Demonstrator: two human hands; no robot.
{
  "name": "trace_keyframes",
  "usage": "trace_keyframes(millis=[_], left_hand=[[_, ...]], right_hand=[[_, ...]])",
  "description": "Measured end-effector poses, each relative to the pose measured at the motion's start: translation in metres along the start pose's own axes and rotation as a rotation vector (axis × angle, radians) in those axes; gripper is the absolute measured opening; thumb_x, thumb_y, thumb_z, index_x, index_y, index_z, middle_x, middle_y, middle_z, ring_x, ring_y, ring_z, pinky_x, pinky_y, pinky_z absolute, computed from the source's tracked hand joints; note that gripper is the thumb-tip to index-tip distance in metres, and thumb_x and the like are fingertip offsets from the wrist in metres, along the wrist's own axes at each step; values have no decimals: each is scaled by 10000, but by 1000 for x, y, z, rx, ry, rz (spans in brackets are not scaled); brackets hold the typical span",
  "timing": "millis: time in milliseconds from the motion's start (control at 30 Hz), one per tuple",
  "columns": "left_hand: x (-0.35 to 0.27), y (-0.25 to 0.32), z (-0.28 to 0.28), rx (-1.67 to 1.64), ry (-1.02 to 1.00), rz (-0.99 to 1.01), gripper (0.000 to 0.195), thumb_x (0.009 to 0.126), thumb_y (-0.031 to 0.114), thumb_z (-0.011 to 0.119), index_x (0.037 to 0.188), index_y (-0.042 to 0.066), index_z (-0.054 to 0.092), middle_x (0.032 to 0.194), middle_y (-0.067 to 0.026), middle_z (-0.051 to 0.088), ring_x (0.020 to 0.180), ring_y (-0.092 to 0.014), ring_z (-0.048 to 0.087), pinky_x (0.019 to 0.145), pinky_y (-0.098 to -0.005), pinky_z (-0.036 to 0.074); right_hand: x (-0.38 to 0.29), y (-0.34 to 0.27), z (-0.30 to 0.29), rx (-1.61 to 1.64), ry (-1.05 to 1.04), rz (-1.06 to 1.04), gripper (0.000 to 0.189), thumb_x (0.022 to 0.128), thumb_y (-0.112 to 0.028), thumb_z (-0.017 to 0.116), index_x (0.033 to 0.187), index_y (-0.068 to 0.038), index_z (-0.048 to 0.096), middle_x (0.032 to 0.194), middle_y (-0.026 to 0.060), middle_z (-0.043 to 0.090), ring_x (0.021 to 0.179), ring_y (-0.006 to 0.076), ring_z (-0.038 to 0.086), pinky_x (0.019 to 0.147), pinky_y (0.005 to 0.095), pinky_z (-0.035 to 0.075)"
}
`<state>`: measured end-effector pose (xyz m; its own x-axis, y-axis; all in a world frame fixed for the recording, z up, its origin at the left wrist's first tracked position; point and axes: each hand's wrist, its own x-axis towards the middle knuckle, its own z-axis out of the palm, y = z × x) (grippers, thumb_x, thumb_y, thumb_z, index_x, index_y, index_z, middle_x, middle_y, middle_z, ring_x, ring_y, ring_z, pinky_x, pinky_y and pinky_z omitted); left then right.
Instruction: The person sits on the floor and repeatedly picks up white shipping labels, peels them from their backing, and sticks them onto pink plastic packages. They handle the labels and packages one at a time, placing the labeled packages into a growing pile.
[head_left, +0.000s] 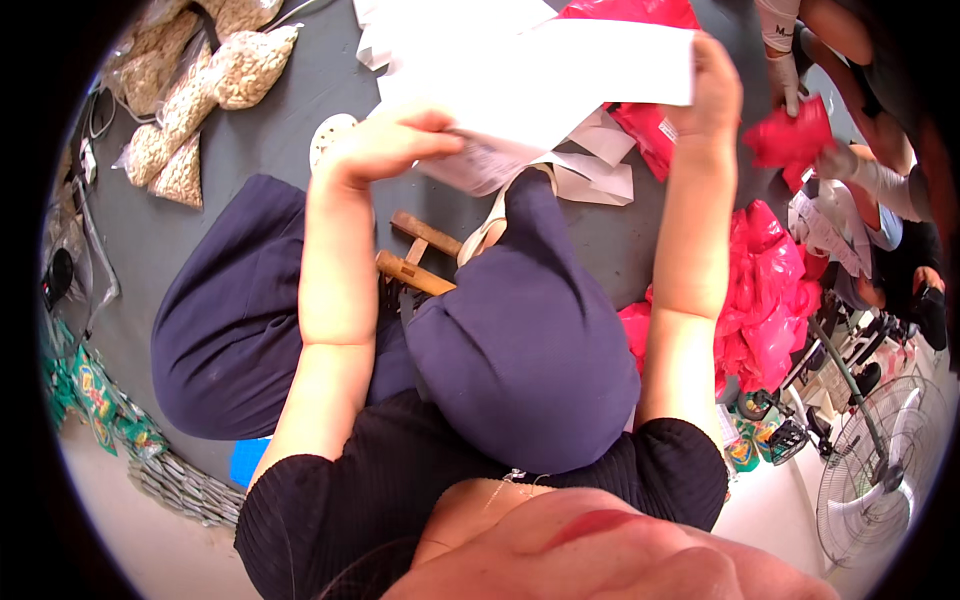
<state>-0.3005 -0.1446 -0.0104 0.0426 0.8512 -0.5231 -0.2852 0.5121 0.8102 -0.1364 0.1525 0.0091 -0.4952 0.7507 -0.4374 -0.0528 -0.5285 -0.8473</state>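
Note:
My right hand (712, 86) grips the right end of a white paper sheet (600, 64), raised above the floor. At the sheet's left end, my left hand (394, 142) has its thumb and fingers at a printed, blurred part of the paper (484, 161). Overexposure hides the border between this sheet and the white paper pile (420, 45) behind it. Beneath my right hand lie loose paper slips (600, 180) and a red plastic bag (649, 135) with a label. My bent knees in dark trousers (525, 337) are between my forearms.
Clear bags of pale pieces (247, 71) lie on the grey floor (247, 146) at upper left. A wooden stool (416, 274) is between my legs. Red plastic bags (765, 300) heap at right, near a standing fan (877, 472). A co-worker's gloved hands hold a red bag (791, 135).

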Motion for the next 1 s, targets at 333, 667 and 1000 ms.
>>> trace_keyframes(millis=[333,667,1000], left_hand=[[12,-25,-15,-388,-61,-67,289,866,34,594,1140,-46,640,1055,-91,687,943,-142,633,855,-271,477],[20,-38,-6,-391,-4,-63,246,878,24,595,1111,-25,656,1016,-46,689,905,-99,610,834,-261,472],[50,-2,35,-731,260,259,346,928,58,531,1254,-56,504,1161,-133,627,1049,-198,624,935,-340,491]], right_hand=[[29,19,-67,-1736,249,-1013,133,813,-254,660,888,-145,650,791,78,678,705,263,674,598,392,538],[77,50,-45,-1416,55,-1207,261,875,-275,626,1055,-91,669,1039,103,670,970,294,617,827,381,483],[-6,64,-14,-825,-177,-991,364,863,-220,672,1129,-12,535,1116,149,628,1116,331,570,976,423,423]])
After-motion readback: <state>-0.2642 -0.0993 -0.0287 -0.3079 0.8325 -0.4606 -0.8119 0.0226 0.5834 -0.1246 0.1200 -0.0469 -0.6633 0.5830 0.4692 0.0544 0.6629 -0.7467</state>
